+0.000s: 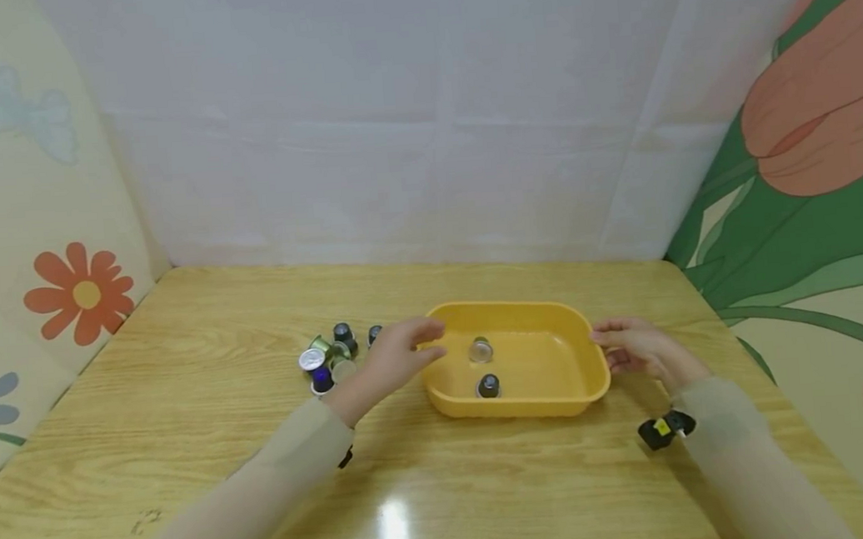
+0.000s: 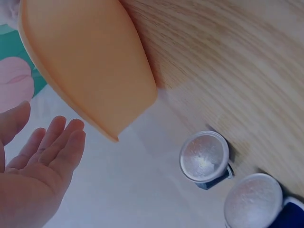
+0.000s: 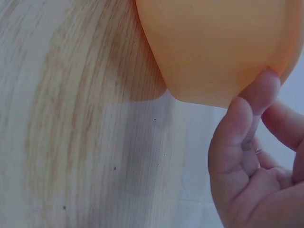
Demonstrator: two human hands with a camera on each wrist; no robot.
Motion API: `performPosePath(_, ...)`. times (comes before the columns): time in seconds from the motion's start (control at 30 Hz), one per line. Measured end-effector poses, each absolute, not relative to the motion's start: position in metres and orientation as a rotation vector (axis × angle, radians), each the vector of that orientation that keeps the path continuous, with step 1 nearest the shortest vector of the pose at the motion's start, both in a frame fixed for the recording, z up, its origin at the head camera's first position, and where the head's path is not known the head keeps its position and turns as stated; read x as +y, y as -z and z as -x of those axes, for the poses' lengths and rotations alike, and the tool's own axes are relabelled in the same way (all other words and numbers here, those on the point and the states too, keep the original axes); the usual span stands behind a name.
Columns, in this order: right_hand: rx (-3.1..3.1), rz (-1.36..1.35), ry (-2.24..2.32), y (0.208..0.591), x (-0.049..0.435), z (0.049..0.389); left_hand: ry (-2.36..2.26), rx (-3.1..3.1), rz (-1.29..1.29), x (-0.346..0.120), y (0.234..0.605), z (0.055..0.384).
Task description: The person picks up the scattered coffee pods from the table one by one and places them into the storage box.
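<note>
We see the yellow tub [image 1: 539, 406] between the left hand [image 1: 394, 352] and right hand [image 1: 638, 352], nearer the worktop's [image 1: 507, 485] right edge. The left, fingers spread loosely, is at 1 end; the right touches the other, whether gripping we cannot tell.

on tbl [image 1: 491, 482]: tub [image 1: 551, 361] w/ 2 pods [image 1: 489, 386], pod cluster [image 1: 321, 379] to l.

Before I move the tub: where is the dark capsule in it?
In the head view, the dark capsule is inside the yellow tub, left of centre by its near wall, nearer the person than the other capsule.
</note>
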State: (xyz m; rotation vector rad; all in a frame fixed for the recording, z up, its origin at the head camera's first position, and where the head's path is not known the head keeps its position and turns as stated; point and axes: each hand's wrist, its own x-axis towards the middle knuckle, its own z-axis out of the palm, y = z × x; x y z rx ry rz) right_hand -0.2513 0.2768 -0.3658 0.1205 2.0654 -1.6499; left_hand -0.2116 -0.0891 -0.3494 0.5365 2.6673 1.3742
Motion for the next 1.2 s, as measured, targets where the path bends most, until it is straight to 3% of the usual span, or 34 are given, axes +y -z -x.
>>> performPosePath(1.2, 2.083, -0.134, 1.640, 0.366, 0.277, 0.250, -1.412, 2.810, -0.407, -0.159, 0.365, 0.171)
